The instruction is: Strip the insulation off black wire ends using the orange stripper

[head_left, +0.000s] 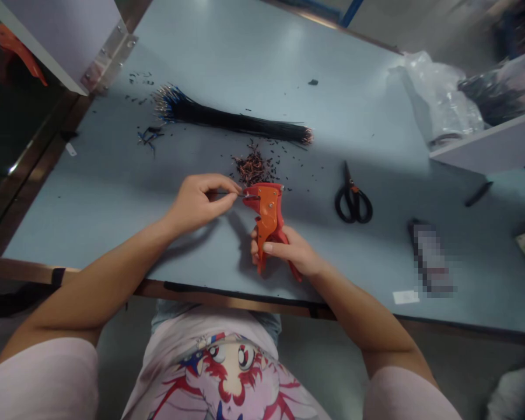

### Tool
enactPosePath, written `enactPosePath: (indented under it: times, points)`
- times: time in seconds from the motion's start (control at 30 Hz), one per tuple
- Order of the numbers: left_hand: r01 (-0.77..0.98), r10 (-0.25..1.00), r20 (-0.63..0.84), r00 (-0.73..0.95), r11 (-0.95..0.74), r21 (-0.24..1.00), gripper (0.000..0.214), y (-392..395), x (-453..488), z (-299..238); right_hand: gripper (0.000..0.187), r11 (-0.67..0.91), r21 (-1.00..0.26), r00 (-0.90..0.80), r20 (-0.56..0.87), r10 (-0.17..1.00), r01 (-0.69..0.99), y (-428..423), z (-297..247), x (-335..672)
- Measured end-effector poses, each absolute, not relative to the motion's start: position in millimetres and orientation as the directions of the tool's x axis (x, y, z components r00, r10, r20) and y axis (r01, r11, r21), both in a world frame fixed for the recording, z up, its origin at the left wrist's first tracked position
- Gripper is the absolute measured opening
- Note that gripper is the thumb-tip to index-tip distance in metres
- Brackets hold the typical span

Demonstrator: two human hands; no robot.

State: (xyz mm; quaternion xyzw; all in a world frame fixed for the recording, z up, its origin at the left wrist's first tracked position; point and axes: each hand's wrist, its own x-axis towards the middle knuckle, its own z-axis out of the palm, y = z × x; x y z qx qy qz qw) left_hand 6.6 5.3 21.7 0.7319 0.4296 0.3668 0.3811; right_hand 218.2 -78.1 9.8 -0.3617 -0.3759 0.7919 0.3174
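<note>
My right hand (289, 249) is closed round the handles of an orange and red wire stripper (268, 207), held upright above the table. Between thumb and fingers, my left hand (203, 204) pinches a thin black wire (221, 193). The wire's end reaches the stripper's jaws from the left; whether the jaws bite it I cannot tell. Just beyond the tool lies a pile of wire scraps (252, 166), copper and black. Farther back, a long bundle of black wires (240, 122) rests on the table, with blue and metal ends at the left and copper ends at the right.
Black-handled scissors (353, 204) lie right of my hands. Beyond them are a blurred-out object (432, 256) and a white label (406, 297). Plastic bags (446, 99) sit by a white panel at the back right. Blue-black offcuts (149, 137) are scattered at the left.
</note>
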Motion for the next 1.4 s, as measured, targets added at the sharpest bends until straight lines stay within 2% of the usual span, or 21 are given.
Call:
enactPosePath:
  times: [0.13,0.23,0.33,0.43,0.5,0.7,0.8,0.9,0.97,1.1,1.23,1.33,1.4]
  points:
    - [0.317,0.968,0.235,0.091,-0.252,0.914,0.008,12,6,19,0.035,-0.570,-0.749,-0.591,-0.304,0.747,-0.336,-78,16,223]
    - [0.243,0.978,0.209,-0.027,-0.196,0.950,0.007,17,4,20,0.032,-0.659,-0.614,-0.610,-0.338,0.716,-0.433,-74,19,229]
    - [0.195,0.984,0.169,-0.049,-0.156,0.968,0.007,21,3,18,0.032,-0.766,-0.472,-0.693,-0.366,0.621,-0.437,-70,16,230]
    - [0.199,0.986,0.155,-0.056,-0.141,0.970,0.007,24,3,13,0.030,-0.855,-0.404,-0.790,-0.381,0.481,-0.326,-71,8,225]
    - [0.206,0.987,0.151,-0.058,-0.136,0.969,0.007,25,2,10,0.026,-0.881,-0.372,-0.800,-0.409,0.440,-0.294,-74,5,221]
    - [0.231,0.989,0.136,-0.056,-0.120,0.966,0.007,25,2,9,0.024,-0.886,-0.353,-0.784,-0.437,0.440,-0.300,-75,3,219]
    - [0.239,0.991,0.124,-0.048,-0.109,0.965,0.006,24,2,10,0.026,-0.867,-0.405,-0.742,-0.478,0.470,-0.288,-74,3,220]
    - [0.239,0.991,0.122,-0.048,-0.108,0.965,0.005,24,2,10,0.027,-0.808,-0.538,-0.657,-0.523,0.543,-0.240,-76,4,219]
    - [0.219,0.990,0.128,-0.059,-0.112,0.969,0.005,24,2,10,0.029,-0.736,-0.646,-0.632,-0.489,0.602,-0.202,-78,6,219]
    - [0.088,0.988,0.117,-0.096,-0.109,0.990,0.009,24,5,11,0.034,-0.484,-0.859,-0.648,-0.274,0.711,-0.167,-80,12,220]
    - [-0.180,0.997,-0.064,-0.034,0.056,0.982,0.029,19,12,13,0.035,-0.202,-0.974,-0.583,-0.105,0.805,-0.104,-81,11,220]
    - [-0.334,0.969,-0.185,0.164,0.231,0.914,0.045,5,22,12,0.044,0.009,-0.990,-0.361,-0.043,0.931,0.142,-85,10,217]
    - [-0.345,0.954,-0.160,0.254,0.244,0.906,0.047,-7,29,10,0.059,0.078,-0.914,-0.193,0.000,0.981,0.399,-89,11,213]
